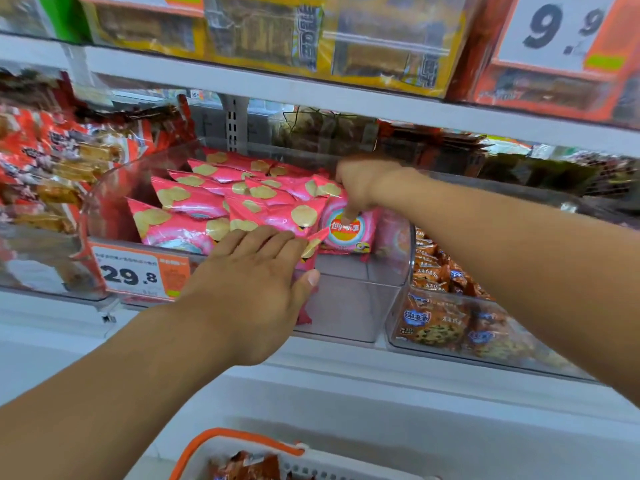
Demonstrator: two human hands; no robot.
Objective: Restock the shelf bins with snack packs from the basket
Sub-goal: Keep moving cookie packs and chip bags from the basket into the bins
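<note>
Head view shows your left hand [258,282] near the centre of the frame, palm down, fingers straight and close together, lying flat on a pink chip pack [277,216] at the front of the clear shelf bin [349,306], with the thumb spread out toward 3 o'clock against the pack's lower edge. Your right hand [363,187] comes in from 3 o'clock, just above and to the right of the left, knuckles up and fingers curled downward, their tips on the top edge of an upright pink pack with a round logo [346,233]; whether they pinch it or only press on it, you cannot tell. That upright pack stands at the right end of the row, and the bin floor in front of it is bare. More pink packs [194,199] fill the bin toward 10 o'clock, stacked and overlapping back to its rear wall. A price tag reading 29.8 [133,273] is fixed to the bin's front at 9 o'clock of your left hand. At 3 o'clock the neighbouring bin holds orange cookie packs [440,317]; at 9 o'clock another holds red packs [52,157]. On the upper shelf at 12 o'clock are yellow boxes [311,39] and a 9.9 sign [554,29]. At 6 o'clock, below the shelf edge, the basket [214,441] with its orange handle holds a reddish pack [249,465].
</note>
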